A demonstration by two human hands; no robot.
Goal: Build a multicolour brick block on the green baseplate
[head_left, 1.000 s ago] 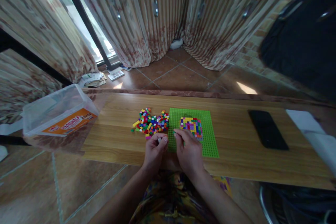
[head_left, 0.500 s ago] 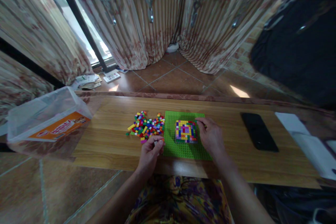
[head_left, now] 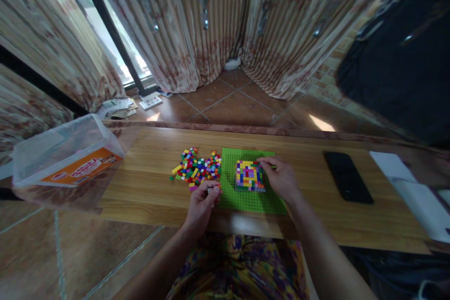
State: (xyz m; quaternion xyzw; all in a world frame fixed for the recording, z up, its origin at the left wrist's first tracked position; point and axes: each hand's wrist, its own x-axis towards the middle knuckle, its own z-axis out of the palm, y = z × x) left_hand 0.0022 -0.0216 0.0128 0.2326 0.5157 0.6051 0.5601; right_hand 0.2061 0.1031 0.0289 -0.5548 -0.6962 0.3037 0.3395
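A green studded baseplate lies on the wooden table, bearing a square block of many-coloured toy bricks. My right hand reaches over the plate from the right, its thumb and forefinger pinched at the block's upper right corner. Whatever those fingertips hold is too small to make out. Just left of the plate, my left hand is closed around a few small toy bricks, orange and whitish ones showing between the fingers. Beyond it spreads a pile of loose toy bricks.
On the table's left end stands a clear plastic box with an orange label. A black phone-like slab lies to the right, with white papers past it. Curtains hang behind the table.
My right hand has shifted slightly left, bringing its fingertips onto the block's upper right corner. My left hand stays where it was, still closed on its bricks.
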